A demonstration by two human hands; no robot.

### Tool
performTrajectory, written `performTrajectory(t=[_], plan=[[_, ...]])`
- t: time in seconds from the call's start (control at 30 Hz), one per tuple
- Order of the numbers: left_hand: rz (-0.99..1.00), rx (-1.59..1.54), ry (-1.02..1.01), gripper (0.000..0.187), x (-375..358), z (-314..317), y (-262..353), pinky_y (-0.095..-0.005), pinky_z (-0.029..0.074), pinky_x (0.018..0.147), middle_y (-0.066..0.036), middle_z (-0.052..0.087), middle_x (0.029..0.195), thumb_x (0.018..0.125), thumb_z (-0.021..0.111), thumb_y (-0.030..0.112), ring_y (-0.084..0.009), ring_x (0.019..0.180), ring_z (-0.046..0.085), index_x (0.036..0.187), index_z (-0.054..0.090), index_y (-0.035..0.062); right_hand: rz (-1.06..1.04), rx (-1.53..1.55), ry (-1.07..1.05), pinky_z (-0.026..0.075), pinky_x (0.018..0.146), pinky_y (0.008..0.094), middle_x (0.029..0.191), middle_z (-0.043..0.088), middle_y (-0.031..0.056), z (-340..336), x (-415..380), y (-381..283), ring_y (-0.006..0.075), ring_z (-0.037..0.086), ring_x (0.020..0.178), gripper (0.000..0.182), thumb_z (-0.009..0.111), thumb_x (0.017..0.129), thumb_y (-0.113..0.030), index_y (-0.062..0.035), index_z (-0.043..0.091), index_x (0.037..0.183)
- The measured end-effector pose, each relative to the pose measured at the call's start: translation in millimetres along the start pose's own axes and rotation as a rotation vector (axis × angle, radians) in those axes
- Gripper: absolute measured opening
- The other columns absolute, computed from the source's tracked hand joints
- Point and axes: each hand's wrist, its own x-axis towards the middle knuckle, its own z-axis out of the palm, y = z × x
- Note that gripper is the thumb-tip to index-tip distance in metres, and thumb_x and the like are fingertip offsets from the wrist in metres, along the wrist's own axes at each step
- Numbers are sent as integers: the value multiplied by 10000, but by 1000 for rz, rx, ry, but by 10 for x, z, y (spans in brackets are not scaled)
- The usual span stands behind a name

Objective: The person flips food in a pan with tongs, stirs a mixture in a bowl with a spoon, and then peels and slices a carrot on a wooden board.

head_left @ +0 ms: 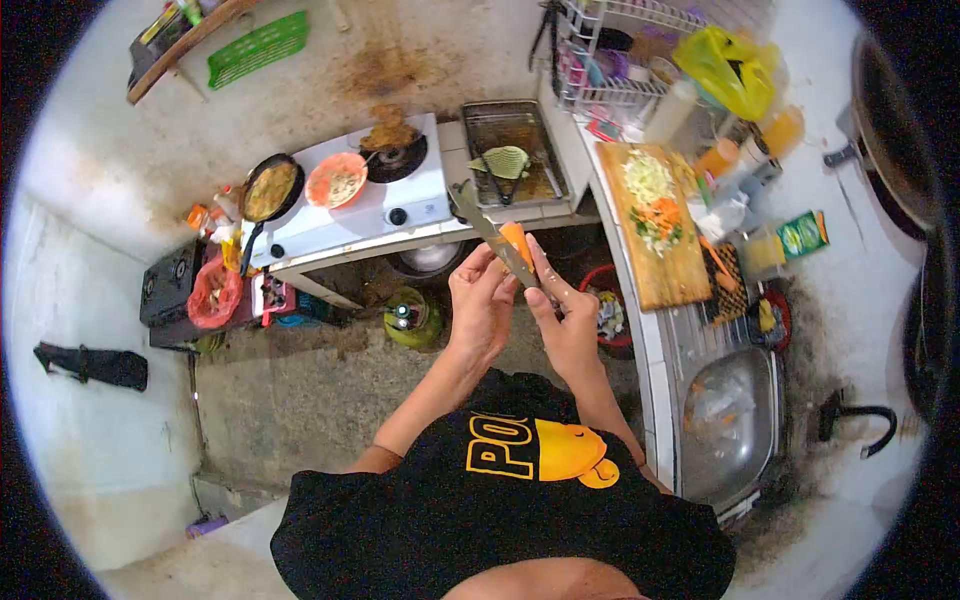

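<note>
My left hand is raised in front of my chest, its fingers closed around the lower end of a carrot piece. My right hand grips a knife, whose handle is mostly covered by the fingers. The wide blade slants up and to the left, crossing close against the carrot. A fingertip of the right hand is also near the carrot's right side. To the right, a wooden cutting board carries shredded cabbage, chopped carrot and cut greens.
Ahead stands a white stove with a frying pan and a pink bowl. A wire-racked tray is right of it. The metal sink lies at right. On the floor are a green gas cylinder and a red bin.
</note>
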Motion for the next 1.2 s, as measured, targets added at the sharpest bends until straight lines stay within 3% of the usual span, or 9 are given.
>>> performTrajectory(t=[0.07, 0.13, 0.37, 0.47, 0.53, 0.63, 0.83, 1.1, 1.2], plan=[[55, 8, 60, 298, 8, -98, 154, -232, 493, 750, -77, 626, 982, 851, 593, 64, -113, 840, 604, 1126, 555, -46, -17, 14, -59, 436, 505, 259, 911, 641, 181, 200, 84, 23, 86, 524, 496, 381, 615, 844, -259, -132, 575, 1201], [108, 16, 92, 301, 29, -216, 269, -234, 494, 761, -89, 624, 1000, 850, 590, 53, -122, 860, 606, 1129, 555, -57, -86, 50, -58, 414, 480, 261, 880, 634, 194, 396, 147, -3, 49, 426, 488, 389, 623, 840, -244, -136, 567, 1210], [295, 63, 237, 301, -45, -521, 591, -250, 511, 759, -106, 627, 1020, 836, 600, 20, -135, 876, 617, 1123, 565, -67, -80, 80, -206, 407, 486, 261, 960, 640, 189, 937, 272, 6, 40, 415, 521, 409, 626, 842, -235, -115, 550, 1225], [299, 68, 276, 314, -61, -627, 624, -214, 497, 685, -94, 639, 977, 824, 619, 17, -103, 812, 609, 1124, 570, -61, -81, 276, -317, 453, 588, 252, 1102, 612, 166, 985, 357, -92, 32, 519, 659, 425, 609, 856, -240, -111, 524, 1252], [307, 68, 318, 307, -95, -598, 650, -194, 465, 644, -78, 640, 953, 820, 620, 7, -80, 767, 585, 1116, 577, -59, 150, 259, -540, 473, 737, 261, 1194, 571, 139, 896, 421, -225, 83, 589, 904, 426, 585, 872, -249, -112, 506, 1267], [331, 112, 355, 290, -137, -632, 617, -167, 405, 585, -51, 636, 914, 815, 617, -9, -44, 695, 534, 1100, 592, -58, -2, 277, -498, 468, 801, 273, 1161, 589, 130, 955, 423, -146, 161, 577, 1019, 413, 568, 880, -257, -127, 505, 1267], [402, 182, 454, 262, -184, -538, 592, -170, 385, 578, -25, 626, 862, 815, 608, -20, -32, 663, 502, 1074, 610, -57, -54, 155, -553, 487, 750, 296, 1101, 605, 150, 990, 465, -73, 218, 588, 1003, 427, 575, 875, -273, -151, 496, 1277], [308, 164, 434, 249, -199, -431, 461, -179, 385, 565, -14, 612, 808, 805, 624, -5, -38, 638, 490, 1048, 619, -60, -62, 178, -656, 492, 729, 301, 1041, 638, 149, 806, 636, 10, 226, 623, 948, 438, 591, 858, -332, -169, 520, 1257], [297, 141, 565, 235, -173, -388, 385, -183, 384, 555, -10, 600, 771, 792, 641, 0, -38, 624, 483, 1015, 623, -72, -52, 165, -688, 490, 726, 293, 1037, 641, 151, 827, 647, 154, 200, 645, 900, 452, 585, 856, -363, -176, 516, 1262]])
